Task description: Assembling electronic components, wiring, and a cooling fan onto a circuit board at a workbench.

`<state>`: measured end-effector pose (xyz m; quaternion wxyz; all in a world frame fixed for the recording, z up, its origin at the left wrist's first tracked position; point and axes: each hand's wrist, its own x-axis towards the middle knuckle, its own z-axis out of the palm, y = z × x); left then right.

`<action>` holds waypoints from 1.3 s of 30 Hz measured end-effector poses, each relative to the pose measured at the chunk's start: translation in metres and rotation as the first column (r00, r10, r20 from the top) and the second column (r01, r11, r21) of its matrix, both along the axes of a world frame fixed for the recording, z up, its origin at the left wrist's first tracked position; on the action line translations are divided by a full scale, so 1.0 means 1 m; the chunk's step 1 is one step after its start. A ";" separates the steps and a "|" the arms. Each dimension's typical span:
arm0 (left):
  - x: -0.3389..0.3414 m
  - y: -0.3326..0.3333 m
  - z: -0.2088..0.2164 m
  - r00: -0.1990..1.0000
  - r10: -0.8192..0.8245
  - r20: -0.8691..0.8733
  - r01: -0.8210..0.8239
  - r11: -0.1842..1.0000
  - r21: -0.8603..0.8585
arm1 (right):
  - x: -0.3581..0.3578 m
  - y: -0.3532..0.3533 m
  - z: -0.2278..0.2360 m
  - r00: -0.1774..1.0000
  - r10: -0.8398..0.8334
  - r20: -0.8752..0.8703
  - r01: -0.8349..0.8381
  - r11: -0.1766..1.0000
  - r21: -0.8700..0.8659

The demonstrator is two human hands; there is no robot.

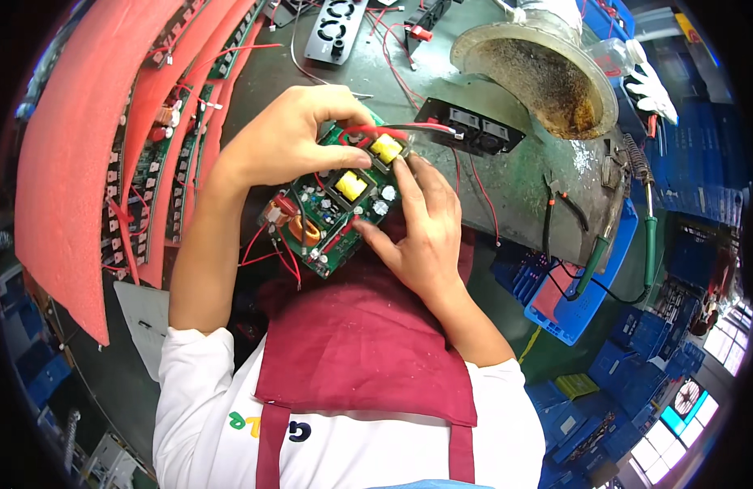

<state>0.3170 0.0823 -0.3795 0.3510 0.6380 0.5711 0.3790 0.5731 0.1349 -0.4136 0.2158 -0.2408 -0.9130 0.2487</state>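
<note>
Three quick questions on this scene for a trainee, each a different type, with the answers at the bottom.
1. True or false: the left hand and the right hand are both on the green board.
2. Which of these is to the left of the green board?
A) pliers
B) pink foam
C) white glove
3. How many yellow blocks show on the green board?

Key: 1. True. 2. B. 3. Two.
</note>
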 end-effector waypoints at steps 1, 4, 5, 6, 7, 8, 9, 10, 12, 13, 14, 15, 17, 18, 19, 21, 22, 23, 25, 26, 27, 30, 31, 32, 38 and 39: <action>0.004 -0.002 0.001 0.999 0.050 -0.009 -0.050 0.999 -0.017 | 0.000 0.001 0.000 1.000 0.004 -0.003 -0.004 1.000 -0.007; 0.005 -0.002 0.007 0.996 0.094 -0.013 -0.095 0.988 -0.126 | -0.001 0.003 0.004 0.999 0.008 0.036 -0.008 1.000 0.008; 0.003 -0.002 0.010 0.996 0.088 -0.006 -0.087 0.972 -0.216 | -0.002 0.002 0.004 0.999 0.008 0.036 -0.008 1.000 0.008; -0.002 -0.003 0.011 0.988 0.113 0.104 -0.079 0.955 -0.288 | -0.002 0.002 0.004 0.999 0.012 0.031 -0.012 1.000 0.004; -0.008 -0.003 0.010 0.967 0.144 0.210 -0.061 0.932 -0.356 | -0.003 0.001 0.005 1.000 0.016 0.025 -0.016 1.000 -0.001; -0.012 -0.002 0.009 0.889 0.165 0.427 0.012 0.924 -0.383 | -0.003 0.001 0.004 1.000 0.017 0.025 -0.017 1.000 0.000; -0.016 0.002 0.010 0.888 0.166 0.428 0.011 0.924 -0.381 | -0.004 0.000 0.002 1.000 0.015 0.018 -0.015 1.000 0.006; -0.019 0.007 0.013 0.962 0.057 0.269 0.048 0.929 -0.367 | -0.004 -0.001 0.001 1.000 0.014 0.011 -0.014 1.000 0.012; -0.019 0.014 0.017 0.994 -0.056 0.099 0.088 0.929 -0.359 | -0.005 -0.002 0.000 1.000 0.007 0.011 -0.008 1.000 0.017; -0.018 0.016 0.018 0.998 -0.059 0.021 0.063 0.937 -0.344 | -0.006 -0.002 -0.001 1.000 0.000 0.012 0.000 1.000 0.021; -0.016 0.018 0.020 0.997 -0.060 -0.056 0.039 0.944 -0.328 | -0.007 -0.002 -0.001 1.000 -0.001 0.012 0.000 1.000 0.022; -0.014 0.020 0.024 0.997 -0.063 -0.054 0.042 0.944 -0.327 | -0.007 -0.001 -0.002 1.000 0.002 0.009 -0.002 1.000 0.019; -0.012 0.023 0.032 0.985 -0.114 -0.129 0.058 0.925 -0.375 | -0.005 0.000 -0.003 1.000 0.003 0.006 -0.003 1.000 0.016; -0.013 0.023 0.033 0.985 -0.114 -0.130 0.057 0.925 -0.375 | -0.006 -0.001 -0.004 1.000 0.001 0.002 -0.001 1.000 0.017; -0.015 0.023 0.034 0.981 -0.140 -0.133 0.082 0.926 -0.368 | -0.006 -0.001 -0.005 1.000 -0.001 -0.002 0.001 1.000 0.018; -0.017 0.021 0.032 0.976 -0.167 -0.137 0.107 0.926 -0.361 | -0.007 -0.001 -0.005 1.000 0.002 -0.011 -0.002 1.000 0.016; -0.018 0.019 0.030 0.982 -0.165 -0.094 0.124 0.933 -0.338 | -0.007 -0.001 -0.006 1.000 0.005 -0.019 -0.005 1.000 0.014; -0.019 0.017 0.029 0.985 -0.164 -0.051 0.140 0.939 -0.314 | -0.007 -0.001 -0.007 1.000 0.004 -0.018 -0.004 1.000 0.014; -0.017 0.015 0.028 0.983 -0.166 -0.083 0.138 0.953 -0.269 | -0.007 -0.001 -0.009 1.000 0.010 -0.023 -0.009 1.000 0.006; -0.017 0.014 0.029 0.979 -0.166 -0.115 0.137 0.965 -0.223 | -0.007 -0.001 -0.009 1.000 0.011 -0.023 -0.010 1.000 0.005; -0.015 0.014 0.030 0.980 -0.166 -0.114 0.137 0.965 -0.223 | -0.008 -0.001 -0.010 0.999 0.008 -0.032 -0.008 1.000 0.005; -0.009 0.016 0.033 0.977 -0.156 -0.145 0.119 0.964 -0.238 | -0.008 -0.002 -0.011 0.999 0.007 -0.035 -0.006 1.000 0.011; -0.007 0.016 0.030 0.964 -0.145 -0.224 0.111 0.981 -0.161 | -0.009 -0.002 -0.011 1.000 0.006 -0.029 -0.006 1.000 0.016; -0.004 0.016 0.028 0.945 -0.128 -0.301 0.108 0.991 -0.082 | -0.010 -0.003 -0.012 1.000 0.007 -0.029 -0.006 1.000 0.017; 0.014 0.027 0.031 0.786 -0.051 -0.616 0.012 0.998 -0.068 | -0.011 -0.003 -0.011 0.999 0.019 -0.043 -0.018 0.999 0.027; 0.018 0.028 0.030 0.786 -0.052 -0.616 0.014 0.998 -0.068 | -0.011 -0.003 -0.011 0.999 0.017 -0.041 -0.016 1.000 0.027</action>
